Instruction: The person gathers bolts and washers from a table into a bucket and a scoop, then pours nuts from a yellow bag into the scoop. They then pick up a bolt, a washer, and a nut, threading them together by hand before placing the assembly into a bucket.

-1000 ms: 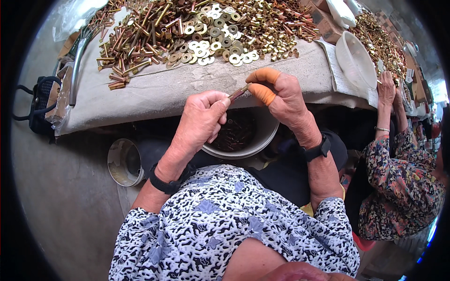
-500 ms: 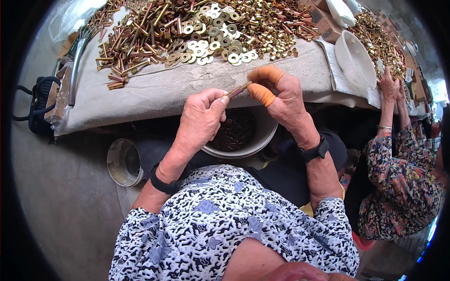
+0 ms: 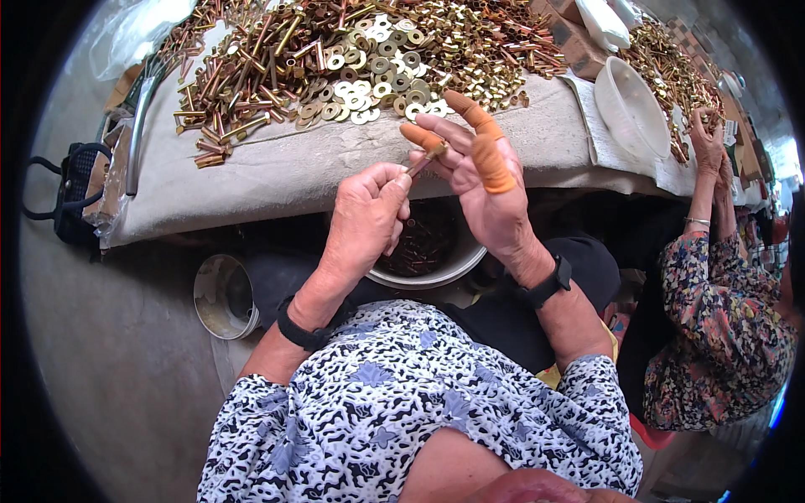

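Note:
My left hand (image 3: 359, 214) is closed, pinching the lower end of a slim brass-coloured bolt (image 3: 425, 160) between thumb and finger. The bolt tilts up and right over the table's near edge, its thicker end uppermost. Behind that end is my right hand (image 3: 490, 197), fingers spread and palm showing. Orange finger covers (image 3: 493, 166) sit on its thumb and some fingers. Whether a finger touches the bolt, I cannot tell. Just beyond the hands lie flat washers (image 3: 360, 90) in a heap, with long bolts and sleeves (image 3: 268, 63) to the left and small nuts (image 3: 490, 80) to the right.
Below my hands stands a round bucket (image 3: 432, 279) with dark metal pieces inside. A pale cloth (image 3: 293, 155) covers the table. At right are a white plastic bowl (image 3: 629, 109) and a co-worker's hands (image 3: 708, 151) at another heap. An empty-looking pail (image 3: 225, 298) tilts at left.
My right hand has let go of the bolt's upper end and opened its fingers, turning its palm into view. My left hand keeps its pinch on the bolt, nearly unmoved.

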Action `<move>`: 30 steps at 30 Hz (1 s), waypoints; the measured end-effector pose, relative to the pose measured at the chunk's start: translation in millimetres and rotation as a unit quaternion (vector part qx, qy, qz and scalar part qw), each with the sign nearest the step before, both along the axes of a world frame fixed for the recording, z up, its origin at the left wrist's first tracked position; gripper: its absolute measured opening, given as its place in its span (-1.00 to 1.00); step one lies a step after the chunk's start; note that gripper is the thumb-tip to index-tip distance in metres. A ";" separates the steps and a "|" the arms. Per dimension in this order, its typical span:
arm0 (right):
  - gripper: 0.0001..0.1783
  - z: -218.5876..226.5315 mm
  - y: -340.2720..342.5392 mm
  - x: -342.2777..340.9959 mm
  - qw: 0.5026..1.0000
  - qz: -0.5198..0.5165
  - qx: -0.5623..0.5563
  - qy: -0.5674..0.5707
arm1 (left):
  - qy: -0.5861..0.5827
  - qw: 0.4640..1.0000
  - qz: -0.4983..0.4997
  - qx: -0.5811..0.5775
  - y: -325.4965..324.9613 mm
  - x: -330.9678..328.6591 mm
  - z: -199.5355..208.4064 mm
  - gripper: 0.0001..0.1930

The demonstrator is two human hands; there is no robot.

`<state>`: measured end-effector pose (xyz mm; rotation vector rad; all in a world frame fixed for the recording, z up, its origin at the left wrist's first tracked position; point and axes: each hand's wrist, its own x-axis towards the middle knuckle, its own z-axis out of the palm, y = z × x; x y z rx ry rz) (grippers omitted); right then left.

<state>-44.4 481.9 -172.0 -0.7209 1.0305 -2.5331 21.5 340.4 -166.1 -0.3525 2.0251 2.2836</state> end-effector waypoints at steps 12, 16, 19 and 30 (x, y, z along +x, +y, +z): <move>-0.63 5.7 19.6 -0.5 0.982 -0.100 0.152 0.056 | 0.040 0.990 0.020 0.137 -17.6 -1.7 -11.4 -0.76; -0.67 3.3 19.9 -0.8 0.973 -0.116 0.187 0.067 | 0.059 0.991 0.001 0.119 -17.0 2.2 -12.9 -0.75; -0.71 2.6 14.4 1.5 0.972 -0.124 0.189 0.068 | 0.072 0.993 -0.015 0.097 -17.2 2.7 -15.8 -0.75; -0.85 4.0 12.9 -0.2 0.912 -0.204 0.330 0.134 | 0.046 0.996 -0.023 0.078 -19.0 1.6 -17.8 -0.76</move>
